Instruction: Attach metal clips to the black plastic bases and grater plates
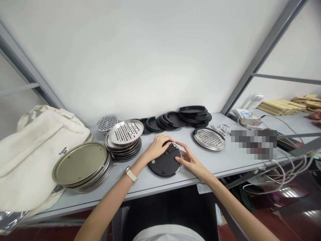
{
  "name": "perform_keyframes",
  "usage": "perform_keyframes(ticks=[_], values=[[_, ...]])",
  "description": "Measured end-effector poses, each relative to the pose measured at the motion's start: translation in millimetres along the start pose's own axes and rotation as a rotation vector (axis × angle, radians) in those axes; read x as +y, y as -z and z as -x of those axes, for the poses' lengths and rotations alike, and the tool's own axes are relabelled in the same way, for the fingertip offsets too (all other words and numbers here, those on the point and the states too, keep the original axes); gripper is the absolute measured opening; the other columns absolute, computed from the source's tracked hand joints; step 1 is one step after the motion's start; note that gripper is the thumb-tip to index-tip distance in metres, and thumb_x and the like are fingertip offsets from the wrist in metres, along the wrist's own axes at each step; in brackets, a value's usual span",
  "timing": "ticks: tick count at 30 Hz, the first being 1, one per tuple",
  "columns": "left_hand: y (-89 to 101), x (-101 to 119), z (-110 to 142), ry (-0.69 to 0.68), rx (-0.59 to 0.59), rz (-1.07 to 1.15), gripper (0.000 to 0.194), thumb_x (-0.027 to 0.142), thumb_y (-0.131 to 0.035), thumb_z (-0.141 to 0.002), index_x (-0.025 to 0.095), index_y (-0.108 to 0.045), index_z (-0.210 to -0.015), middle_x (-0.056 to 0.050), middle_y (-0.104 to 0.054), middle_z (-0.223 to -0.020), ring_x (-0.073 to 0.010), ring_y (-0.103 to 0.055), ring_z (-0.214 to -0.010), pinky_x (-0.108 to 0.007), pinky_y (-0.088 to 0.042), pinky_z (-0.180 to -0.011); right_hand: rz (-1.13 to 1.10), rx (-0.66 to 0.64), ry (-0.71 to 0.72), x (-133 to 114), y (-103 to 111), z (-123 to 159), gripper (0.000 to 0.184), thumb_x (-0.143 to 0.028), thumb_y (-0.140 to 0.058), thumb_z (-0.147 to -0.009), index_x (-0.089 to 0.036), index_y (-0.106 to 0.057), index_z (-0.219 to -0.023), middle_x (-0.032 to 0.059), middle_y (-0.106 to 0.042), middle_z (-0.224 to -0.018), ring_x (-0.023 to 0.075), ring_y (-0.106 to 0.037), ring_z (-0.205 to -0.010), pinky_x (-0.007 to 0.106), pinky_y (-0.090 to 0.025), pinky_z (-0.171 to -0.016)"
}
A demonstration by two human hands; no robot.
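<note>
A round black plastic base [160, 169] lies flat on the table, underside up as far as I can tell, with a shiny metal rim showing along its right side. My left hand [159, 146] rests over its far edge, fingers bent and pressed together beside a small metal clip [175, 146]. Gripping the right edge of the base is my right hand [189, 160], thumb on top and fingers around the rim. Just to the right, a perforated metal grater plate [210, 138] sits in another black base. Small metal clips [220, 129] are scattered behind it.
Left of my arms stand a stack of olive-topped round plates [80, 164] and a stack of grater plates [127, 132]. Black bases [173, 119] line the wall. A cream bag [37, 160] covers the left end. Cables [283, 177] hang on the right by a metal frame [263, 50].
</note>
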State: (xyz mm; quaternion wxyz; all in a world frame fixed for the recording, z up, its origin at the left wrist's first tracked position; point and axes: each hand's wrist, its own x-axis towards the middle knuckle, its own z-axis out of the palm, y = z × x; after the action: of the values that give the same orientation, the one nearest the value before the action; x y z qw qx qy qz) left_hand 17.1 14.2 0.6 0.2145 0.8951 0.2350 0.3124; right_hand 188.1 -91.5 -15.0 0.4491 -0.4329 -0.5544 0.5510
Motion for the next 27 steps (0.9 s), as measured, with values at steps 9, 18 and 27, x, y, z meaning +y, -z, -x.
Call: perform_keyframes(ticks=[9, 18, 27], values=[[4.9, 6, -4, 0.0, 0.11, 0.119, 0.015, 0.012, -0.051, -0.086, 0.019, -0.063, -0.092, -0.001, -0.065, -0.094, -0.0151, -0.06, -0.089, -0.03, -0.043, -0.086, 0.214, -0.007, -0.001, 1, 3, -1, 0.056, -0.046, -0.055, -0.087, -0.028, -0.032, -0.135, 0.0017, -0.061, -0.093, 0.0167, -0.058, -0.078, 0.035, -0.05, -0.078], [8.7, 27, -19, 0.032, 0.118, 0.217, 0.012, 0.01, -0.058, -0.081, 0.018, -0.063, -0.089, 0.0, -0.067, -0.086, -0.0121, -0.062, -0.078, -0.023, -0.046, -0.068, 0.258, 0.062, 0.075, 13, 0, -11, 0.041, -0.047, -0.053, -0.088, -0.027, -0.043, -0.122, -0.0011, -0.055, -0.082, 0.0155, -0.055, -0.074, 0.03, -0.048, -0.07], [0.6, 28, -29, -0.041, 0.123, 0.213, 0.012, 0.014, -0.055, -0.086, 0.018, -0.063, -0.095, -0.003, -0.065, -0.098, -0.0145, -0.06, -0.091, -0.026, -0.046, -0.082, 0.13, 0.26, 0.046, 21, 2, -33, 0.043, -0.057, -0.049, -0.086, -0.024, -0.053, -0.114, -0.0025, -0.054, -0.072, 0.0142, -0.054, -0.065, 0.026, -0.046, -0.061]])
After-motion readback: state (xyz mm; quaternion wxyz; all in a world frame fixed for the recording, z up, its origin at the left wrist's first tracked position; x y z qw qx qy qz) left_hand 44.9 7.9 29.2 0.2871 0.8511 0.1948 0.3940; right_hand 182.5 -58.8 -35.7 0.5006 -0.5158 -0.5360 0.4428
